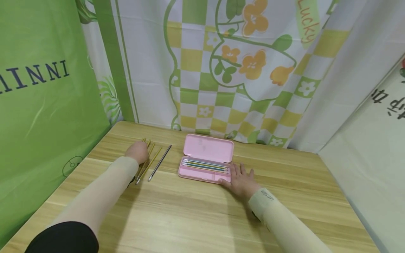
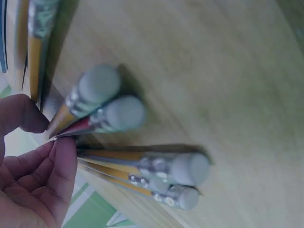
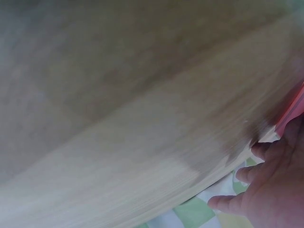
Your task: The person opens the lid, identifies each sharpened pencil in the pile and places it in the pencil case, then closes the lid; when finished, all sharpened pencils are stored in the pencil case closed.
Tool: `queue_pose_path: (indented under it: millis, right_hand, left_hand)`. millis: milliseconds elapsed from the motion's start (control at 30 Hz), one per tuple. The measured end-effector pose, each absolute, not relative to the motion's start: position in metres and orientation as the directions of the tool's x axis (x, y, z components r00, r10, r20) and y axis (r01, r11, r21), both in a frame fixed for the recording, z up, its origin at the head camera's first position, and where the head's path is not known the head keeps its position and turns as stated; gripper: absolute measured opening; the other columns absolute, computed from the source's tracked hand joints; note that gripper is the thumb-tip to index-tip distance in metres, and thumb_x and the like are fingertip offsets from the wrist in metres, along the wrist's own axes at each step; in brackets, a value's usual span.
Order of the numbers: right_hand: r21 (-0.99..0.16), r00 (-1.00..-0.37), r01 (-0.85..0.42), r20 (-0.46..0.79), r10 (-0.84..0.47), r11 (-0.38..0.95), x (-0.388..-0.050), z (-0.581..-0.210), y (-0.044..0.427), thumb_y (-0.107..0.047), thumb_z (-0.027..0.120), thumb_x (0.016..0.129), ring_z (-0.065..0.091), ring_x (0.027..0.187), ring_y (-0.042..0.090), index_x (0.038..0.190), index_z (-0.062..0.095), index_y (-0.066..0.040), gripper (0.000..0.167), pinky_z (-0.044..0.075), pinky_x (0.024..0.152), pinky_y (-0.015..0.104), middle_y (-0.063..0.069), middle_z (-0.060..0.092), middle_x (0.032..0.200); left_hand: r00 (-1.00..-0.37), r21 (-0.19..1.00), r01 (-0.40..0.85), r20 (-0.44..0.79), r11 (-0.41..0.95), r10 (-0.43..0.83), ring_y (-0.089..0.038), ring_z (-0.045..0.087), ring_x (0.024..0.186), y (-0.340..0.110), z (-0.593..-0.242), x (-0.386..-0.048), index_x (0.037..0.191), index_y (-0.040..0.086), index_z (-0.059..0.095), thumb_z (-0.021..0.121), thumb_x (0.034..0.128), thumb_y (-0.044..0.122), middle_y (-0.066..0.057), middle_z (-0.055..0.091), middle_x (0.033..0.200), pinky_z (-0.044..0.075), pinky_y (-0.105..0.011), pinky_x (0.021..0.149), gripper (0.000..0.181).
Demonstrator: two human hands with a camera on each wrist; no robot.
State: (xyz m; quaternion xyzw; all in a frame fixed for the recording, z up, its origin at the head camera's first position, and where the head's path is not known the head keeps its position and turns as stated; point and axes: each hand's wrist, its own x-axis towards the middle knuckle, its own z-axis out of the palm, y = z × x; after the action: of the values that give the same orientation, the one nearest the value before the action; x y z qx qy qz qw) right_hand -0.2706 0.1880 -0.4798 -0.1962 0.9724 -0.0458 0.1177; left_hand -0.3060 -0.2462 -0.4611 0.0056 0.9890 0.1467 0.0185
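A pink pencil case [image 1: 207,147] lies on the table with its lid raised at the back and several pencils [image 1: 205,165] lined up inside. My right hand [image 1: 242,184] rests at the case's right end, fingers spread and thumb by the front corner. In the right wrist view, those fingers [image 3: 227,203] look fairly straight beside the case's reddish edge [image 3: 292,109]. Over on the left, my left hand [image 1: 137,151] is among loose pencils. Its thumb and forefinger pinch two eraser-tipped pencils [image 2: 97,85] in the left wrist view. Other yellow pencils [image 2: 121,159] lie beside them.
A dark pencil [image 1: 159,163] lies between the left hand and the case. The wooden table [image 1: 177,218] meets a patterned curtain [image 1: 202,80] at the back and a green cloth [image 1: 41,123] on the left.
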Motion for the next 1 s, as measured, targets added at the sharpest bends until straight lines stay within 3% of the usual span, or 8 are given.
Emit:
queue_pose_path:
  millis: [200, 400, 700, 1000]
  right_hand:
    - [-0.135, -0.896, -0.372, -0.207, -0.393, 0.918, -0.273, -0.483, 0.189, -0.082, 0.023, 0.096, 0.007, 0.152, 0.051, 0.163, 0.01, 0.002, 0.108, 0.001, 0.114, 0.076, 0.025, 0.013, 0.168]
    - [-0.133, -0.898, -0.375, -0.192, -0.395, 0.917, -0.275, -0.486, 0.191, -0.085, 0.02, 0.093, 0.008, 0.151, 0.053, 0.163, 0.01, 0.003, 0.113, 0.001, 0.113, 0.077, 0.026, 0.014, 0.168]
    - [-0.128, -0.898, -0.377, -0.191, -0.396, 0.917, -0.275, -0.488, 0.19, -0.082, 0.024, 0.096, 0.009, 0.151, 0.052, 0.163, 0.012, 0.003, 0.109, 0.003, 0.114, 0.077, 0.025, 0.015, 0.167]
    - [-0.122, -0.902, -0.372, -0.186, -0.39, 0.92, -0.278, -0.492, 0.192, -0.085, 0.023, 0.093, 0.011, 0.151, 0.053, 0.164, 0.011, 0.001, 0.112, 0.004, 0.113, 0.078, 0.025, 0.018, 0.167]
  left_hand:
    - [-0.998, 0.295, 0.008, -0.063, 0.955, 0.028, -0.039, 0.068, 0.09, -0.248, -0.461, -0.31, 0.085, -0.008, 0.067, 0.055, 0.0855, -0.002, -0.03, 0.069, 0.104, 0.058, -0.053, 0.083, 0.013]
    - [-0.986, 0.313, -0.025, -0.163, 0.949, 0.027, -0.033, 0.061, 0.079, -0.244, -0.449, -0.307, 0.073, 0.0, 0.061, 0.051, 0.0814, -0.005, -0.024, 0.066, 0.094, 0.056, -0.045, 0.071, 0.014]
    - [-0.981, 0.322, -0.028, -0.191, 0.946, 0.035, -0.033, 0.062, 0.08, -0.24, -0.443, -0.301, 0.083, -0.008, 0.066, 0.051, 0.0857, -0.006, -0.026, 0.067, 0.097, 0.056, -0.042, 0.072, 0.016]
    - [-0.987, 0.308, -0.019, -0.158, 0.951, 0.031, -0.035, 0.06, 0.08, -0.241, -0.445, -0.302, 0.081, -0.006, 0.062, 0.05, 0.0819, -0.004, -0.025, 0.066, 0.094, 0.056, -0.047, 0.074, 0.012]
